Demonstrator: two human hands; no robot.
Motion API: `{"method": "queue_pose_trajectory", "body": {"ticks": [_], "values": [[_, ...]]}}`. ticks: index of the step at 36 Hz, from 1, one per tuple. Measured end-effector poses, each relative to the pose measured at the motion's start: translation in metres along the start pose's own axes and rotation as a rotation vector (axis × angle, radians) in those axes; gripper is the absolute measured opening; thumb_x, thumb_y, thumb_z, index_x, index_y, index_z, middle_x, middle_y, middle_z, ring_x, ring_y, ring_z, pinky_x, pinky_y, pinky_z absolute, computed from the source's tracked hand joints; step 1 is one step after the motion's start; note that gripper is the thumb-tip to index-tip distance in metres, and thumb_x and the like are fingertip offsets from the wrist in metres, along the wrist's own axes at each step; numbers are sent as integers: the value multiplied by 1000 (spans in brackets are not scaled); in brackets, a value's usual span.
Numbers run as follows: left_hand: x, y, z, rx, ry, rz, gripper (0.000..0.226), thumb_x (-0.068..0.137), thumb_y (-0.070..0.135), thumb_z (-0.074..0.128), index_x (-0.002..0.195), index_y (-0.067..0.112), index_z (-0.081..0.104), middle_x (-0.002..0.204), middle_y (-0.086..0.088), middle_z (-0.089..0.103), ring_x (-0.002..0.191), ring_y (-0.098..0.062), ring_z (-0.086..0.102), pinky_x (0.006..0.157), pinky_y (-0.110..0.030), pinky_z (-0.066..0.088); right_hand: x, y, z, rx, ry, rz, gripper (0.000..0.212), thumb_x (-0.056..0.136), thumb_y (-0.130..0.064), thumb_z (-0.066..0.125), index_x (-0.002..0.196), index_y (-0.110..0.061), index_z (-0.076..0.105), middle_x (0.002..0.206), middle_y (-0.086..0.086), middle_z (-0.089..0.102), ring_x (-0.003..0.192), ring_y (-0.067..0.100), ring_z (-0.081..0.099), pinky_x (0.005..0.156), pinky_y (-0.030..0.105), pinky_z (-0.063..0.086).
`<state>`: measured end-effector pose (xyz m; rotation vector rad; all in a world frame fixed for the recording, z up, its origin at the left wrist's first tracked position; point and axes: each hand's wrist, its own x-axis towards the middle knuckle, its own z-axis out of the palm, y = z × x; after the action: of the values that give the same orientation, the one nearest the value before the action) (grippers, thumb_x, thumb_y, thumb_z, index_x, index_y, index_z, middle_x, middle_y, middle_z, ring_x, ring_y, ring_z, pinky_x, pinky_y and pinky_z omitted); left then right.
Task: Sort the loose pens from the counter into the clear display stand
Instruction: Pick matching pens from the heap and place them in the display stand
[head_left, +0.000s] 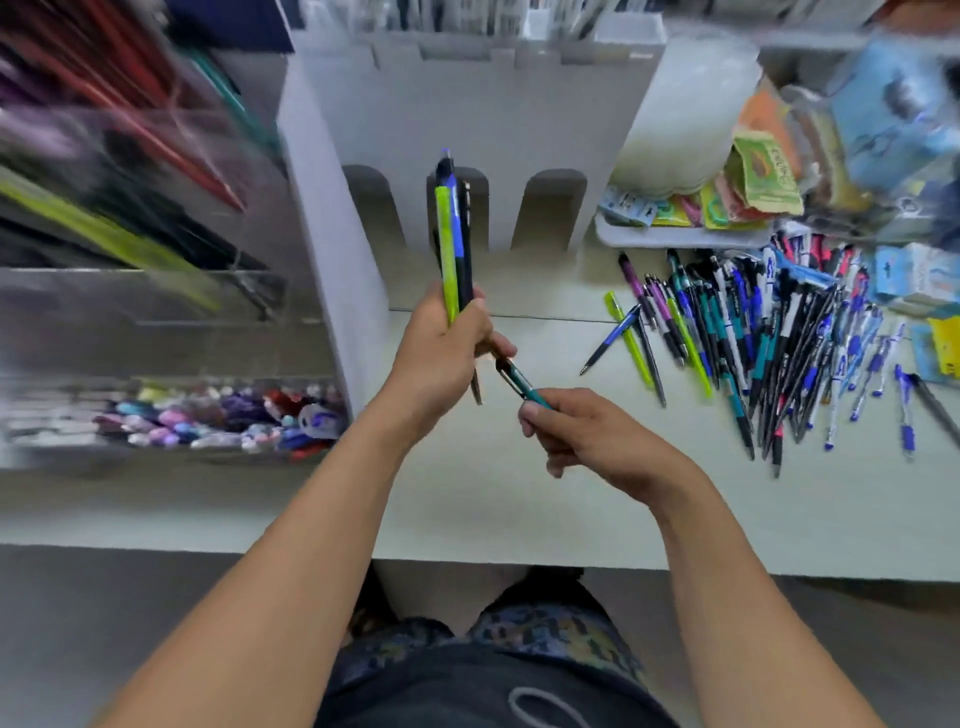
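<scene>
Both hands are busy here: the left hand (441, 348) is wrapped around a bundle of pens (453, 244) held upright near the middle of the view, lime green, blue and black ones sticking up toward 12 o'clock. The right hand (587, 436) pinches a teal pen (522, 385) by its lower end, its other end angled up and touching the left hand's fingers, so it looks like it's being fed into the bundle.

Over at 3 o'clock there's a big loose pile of pens (769, 338) fanned out on the counter (467, 493), so my guess is there's plenty left to sort. The clear display stand (156, 291) sits at 9 o'clock, blurry, with long pens in its upper tiers and colourful caps in the bottom tray.

Pens like these should be light and stiff but slick plastic, so a bunch can slide apart. Squeezing around the mid-barrel seems the safest bet.
</scene>
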<state>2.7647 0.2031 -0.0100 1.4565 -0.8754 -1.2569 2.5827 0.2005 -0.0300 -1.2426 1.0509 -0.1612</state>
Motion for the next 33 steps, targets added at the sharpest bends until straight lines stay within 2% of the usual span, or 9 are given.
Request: {"method": "queue_pose_trajectory", "body": {"ticks": [3, 6, 10, 14, 18, 23, 28, 31, 33], "values": [[-23, 28, -35, -35, -125, 55, 10, 107, 18, 44, 99, 19, 49, 54, 13, 48, 63, -17, 61, 80, -42, 56, -19, -32, 25, 71, -5, -37, 36, 108, -34, 44, 83, -12, 56, 59, -6, 30, 55, 13, 28, 60, 29, 40], [-43, 46, -68, -99, -158, 106, 9, 107, 17, 44, 101, 16, 51, 57, 10, 45, 62, -16, 61, 72, -35, 56, -31, -59, 62, 121, -50, -79, 37, 108, -38, 45, 82, -13, 55, 58, -3, 28, 52, 14, 26, 60, 28, 43], [-61, 68, -112, -281, -203, 118, 14, 108, 16, 43, 96, 13, 50, 63, 3, 49, 66, -19, 65, 74, -35, 58, -35, -85, 108, 256, -29, -202, 35, 100, -38, 44, 74, -19, 57, 67, 6, 44, 62, 21, 40, 69, 33, 47], [-76, 83, -161, -240, -228, 103, 21, 108, 23, 42, 96, 7, 50, 75, -9, 60, 76, -20, 71, 73, -38, 62, -28, -110, 152, 493, -59, -288, 34, 98, -39, 47, 74, -19, 61, 80, 5, 52, 74, 20, 48, 72, 33, 48], [-82, 76, -201, -129, -192, -1, 44, 106, 38, 41, 76, 7, 44, 57, -12, 44, 43, -21, 46, 42, -27, 41, -7, -141, 196, 544, 173, -339, 32, 98, -40, 57, 77, -21, 71, 69, -1, 46, 60, 12, 40, 62, 28, 40], [-95, 66, -222, -307, -278, -190, 34, 99, 42, 47, 79, 15, 43, 57, -1, 27, 37, -9, 25, 36, -16, 22, 24, -166, 218, 199, 434, -404, 24, 102, -24, 58, 85, -11, 67, 56, -3, 49, 53, 16, 41, 51, 27, 34], [-103, 53, -227, -291, -163, -197, 20, 101, 30, 51, 98, 10, 54, 63, 0, 45, 40, -8, 25, 36, -16, 20, 41, -174, 220, 272, 274, -379, 16, 103, -12, 56, 103, -5, 70, 87, 16, 73, 76, 26, 66, 69, 35, 57], [-105, 51, -234, -214, -110, -183, 14, 104, 23, 49, 108, 16, 61, 68, -3, 50, 42, -9, 26, 39, -17, 20, 48, -171, 219, 260, 215, -375, 18, 103, -17, 56, 111, -8, 71, 107, 32, 69, 94, 52, 67, 83, 58, 57], [-105, 52, -238, -180, -87, -190, 16, 105, 21, 50, 112, 17, 63, 71, -5, 53, 42, -10, 26, 39, -17, 21, 51, -169, 217, 266, 166, -372, 18, 104, -15, 55, 112, -9, 70, 93, 17, 76, 88, 38, 73, 72, 46, 59]]}}
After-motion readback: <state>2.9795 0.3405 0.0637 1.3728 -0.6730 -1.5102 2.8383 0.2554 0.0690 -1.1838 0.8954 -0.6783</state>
